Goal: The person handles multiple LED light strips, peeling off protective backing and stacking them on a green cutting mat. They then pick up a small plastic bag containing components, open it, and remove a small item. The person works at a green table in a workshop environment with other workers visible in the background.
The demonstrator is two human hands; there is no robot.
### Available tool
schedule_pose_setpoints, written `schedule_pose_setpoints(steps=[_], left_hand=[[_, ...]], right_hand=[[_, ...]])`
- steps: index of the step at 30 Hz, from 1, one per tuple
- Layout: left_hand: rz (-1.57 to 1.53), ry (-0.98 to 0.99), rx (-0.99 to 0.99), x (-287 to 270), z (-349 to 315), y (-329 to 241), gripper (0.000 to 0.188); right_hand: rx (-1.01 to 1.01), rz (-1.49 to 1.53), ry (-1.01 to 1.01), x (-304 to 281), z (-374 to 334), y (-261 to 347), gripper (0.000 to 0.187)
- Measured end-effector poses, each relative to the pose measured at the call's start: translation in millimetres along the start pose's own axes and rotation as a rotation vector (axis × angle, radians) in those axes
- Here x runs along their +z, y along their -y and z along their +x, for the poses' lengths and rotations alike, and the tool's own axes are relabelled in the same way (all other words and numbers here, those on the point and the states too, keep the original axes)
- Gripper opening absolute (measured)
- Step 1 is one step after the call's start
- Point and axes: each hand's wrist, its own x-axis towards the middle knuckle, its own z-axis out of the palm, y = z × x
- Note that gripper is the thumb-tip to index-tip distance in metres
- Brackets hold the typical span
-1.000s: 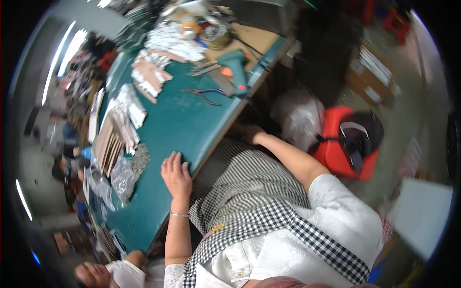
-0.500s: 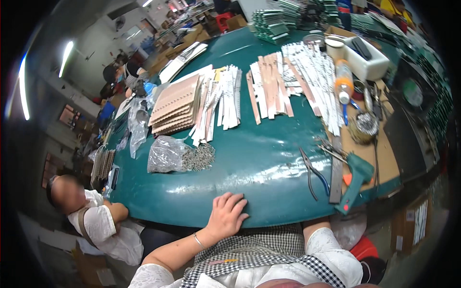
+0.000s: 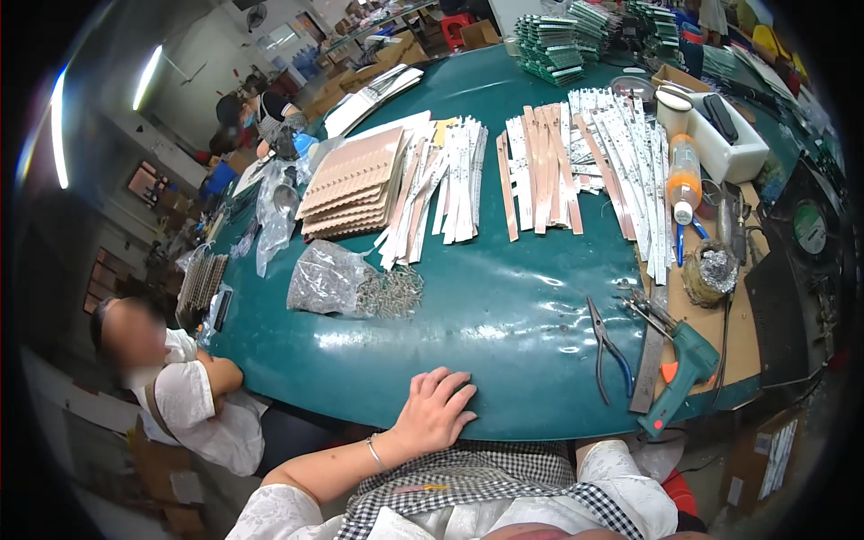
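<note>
My left hand (image 3: 435, 413) lies on the front edge of the green tabletop (image 3: 504, 360), fingers loosely apart, holding nothing. A bracelet circles its wrist. My right hand is out of sight; that arm runs down past the table edge. Ahead of the left hand is a clear plastic bag (image 3: 326, 277) beside a heap of small metal parts (image 3: 391, 293), perhaps screws. To the right lie pliers (image 3: 607, 351) with blue handles, a flat metal bar (image 3: 648, 369) and a green soldering gun (image 3: 681, 373).
Farther back are a stack of pinkish boards (image 3: 353, 184), white strips (image 3: 463, 180) and more strips (image 3: 544, 166). An orange bottle (image 3: 684, 175) and a white container (image 3: 733, 148) stand at the right. Another person (image 3: 193, 396) sits at the left with folded arms.
The whole view has shifted a little, so the table's things appear farther right. My left hand stays resting at the table edge, and nothing has been picked up.
</note>
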Motion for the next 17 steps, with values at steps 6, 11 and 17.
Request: schedule_pose_setpoints(steps=[6, 11, 17], left_hand=[[0.012, -0.051, 0.003, 0.1, -7.1, -0.4, 0.046], [0.001, -0.106, 0.03, 2.6, -10.6, 0.0, 0.041], [-0.016, -0.198, 0.074, 8.3, -17.6, 2.6, 0.041]], right_hand=[[-0.186, 0.1, -0.285, -16.3, -11.1, 16.1, 0.031], [-0.331, 0.132, -0.499, -63.4, -49.9, 41.3, 0.031], [0.179, 0.262, -0.137, -191.9, -137.6, 71.4, 0.024]])
